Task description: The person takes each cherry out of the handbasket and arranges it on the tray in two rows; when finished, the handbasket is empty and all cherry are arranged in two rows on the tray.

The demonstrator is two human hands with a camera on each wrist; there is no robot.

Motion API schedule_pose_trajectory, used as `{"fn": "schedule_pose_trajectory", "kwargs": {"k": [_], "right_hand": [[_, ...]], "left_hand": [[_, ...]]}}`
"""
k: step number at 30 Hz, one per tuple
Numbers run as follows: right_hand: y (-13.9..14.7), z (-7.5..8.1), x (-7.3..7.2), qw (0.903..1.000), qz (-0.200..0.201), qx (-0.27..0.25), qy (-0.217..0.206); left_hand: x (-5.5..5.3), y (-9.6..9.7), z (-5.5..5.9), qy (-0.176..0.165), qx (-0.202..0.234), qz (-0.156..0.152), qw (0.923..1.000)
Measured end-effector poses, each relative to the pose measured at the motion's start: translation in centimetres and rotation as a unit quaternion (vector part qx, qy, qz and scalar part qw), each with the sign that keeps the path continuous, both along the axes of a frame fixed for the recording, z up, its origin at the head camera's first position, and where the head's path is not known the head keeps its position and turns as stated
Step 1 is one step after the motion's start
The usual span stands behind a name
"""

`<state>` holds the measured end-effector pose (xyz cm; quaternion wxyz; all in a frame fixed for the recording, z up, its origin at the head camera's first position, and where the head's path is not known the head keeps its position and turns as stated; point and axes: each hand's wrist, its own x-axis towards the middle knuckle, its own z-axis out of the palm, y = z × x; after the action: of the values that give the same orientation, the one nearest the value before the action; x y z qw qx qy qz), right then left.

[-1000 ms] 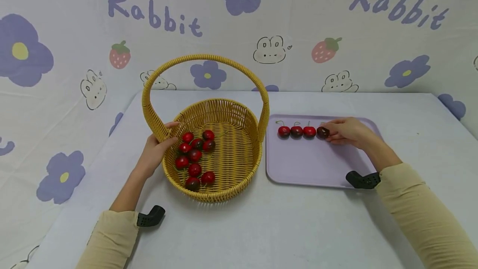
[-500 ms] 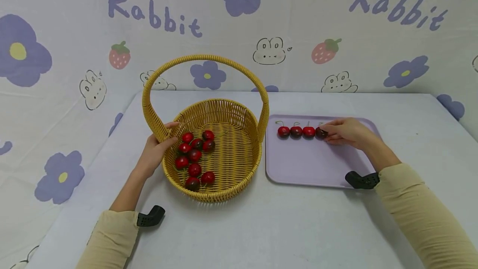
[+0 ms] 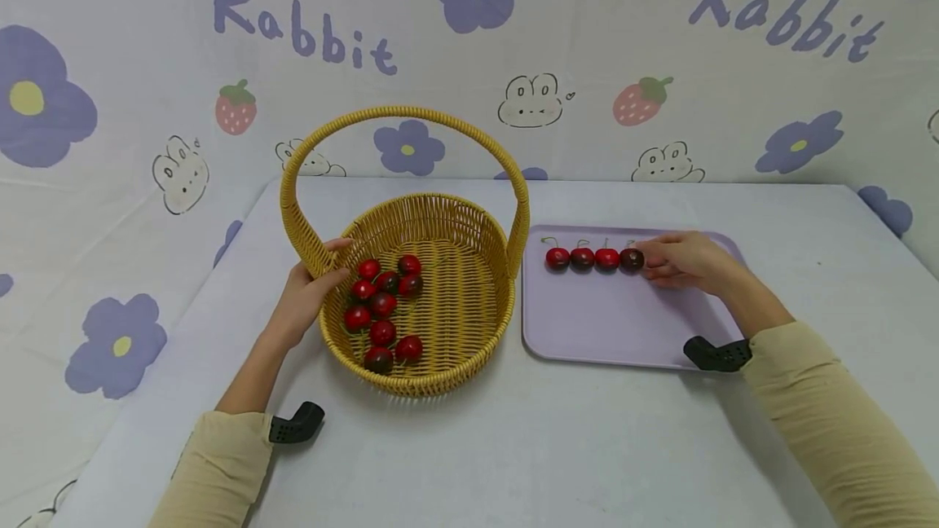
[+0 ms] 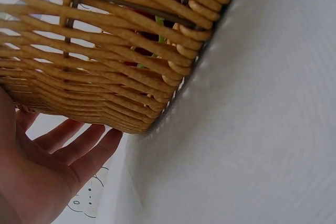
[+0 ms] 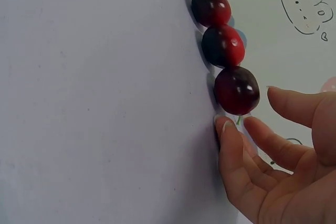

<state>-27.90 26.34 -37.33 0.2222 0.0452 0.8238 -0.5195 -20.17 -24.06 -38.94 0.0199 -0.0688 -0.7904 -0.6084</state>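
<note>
On the lilac tray [image 3: 609, 320] several dark-red cherries with stems stand in a straight row along the far side. My right hand [image 3: 689, 261] is beside the rightmost cherry [image 3: 632, 260]. In the right wrist view its thumb and fingers are spread just off that cherry [image 5: 237, 91], with a gap between. My left hand [image 3: 302, 297] grips the yellow wicker basket [image 3: 458, 308] at its left rim, by the foot of the handle, thumb over the edge. The left wrist view shows those fingers [image 4: 92, 148] against the woven side. Several cherries [image 3: 382, 304] lie in the basket's left half.
The basket's tall arched handle [image 3: 405, 112] rises over its middle. The tray stands close to the basket's right side on a white-covered table [image 3: 469, 455]. Behind hangs a patterned cloth [image 3: 440, 63] with flowers and rabbits.
The right hand has shifted the rightmost cherry slightly left against the row, then let go and drawn back a little to the right. The left hand and basket have stayed put.
</note>
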Motion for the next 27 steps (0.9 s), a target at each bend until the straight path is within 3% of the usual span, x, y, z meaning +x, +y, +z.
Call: {"fn": "schedule_pose_trajectory", "kwargs": {"k": [5, 13, 19, 27], "right_hand": [[0.5, 0.4, 0.3, 0.9996, -0.003, 0.029, -0.002], [1.5, 2.2, 0.4, 0.9969, 0.053, 0.047, 0.034], [1.7, 3.9, 0.9, 0.9912, 0.118, 0.024, 0.054], [0.7, 5.6, 2.0, 0.9828, 0.176, -0.039, 0.040]], "left_hand": [[0.0, 0.1, 0.0, -0.001, 0.004, 0.000, 1.0000], [0.0, 0.1, 0.1, 0.000, 0.004, 0.000, 1.0000], [0.0, 0.0, 0.1, 0.000, 0.004, -0.001, 1.0000], [0.0, 0.1, 0.0, 0.003, 0.005, 0.001, 1.0000]]}}
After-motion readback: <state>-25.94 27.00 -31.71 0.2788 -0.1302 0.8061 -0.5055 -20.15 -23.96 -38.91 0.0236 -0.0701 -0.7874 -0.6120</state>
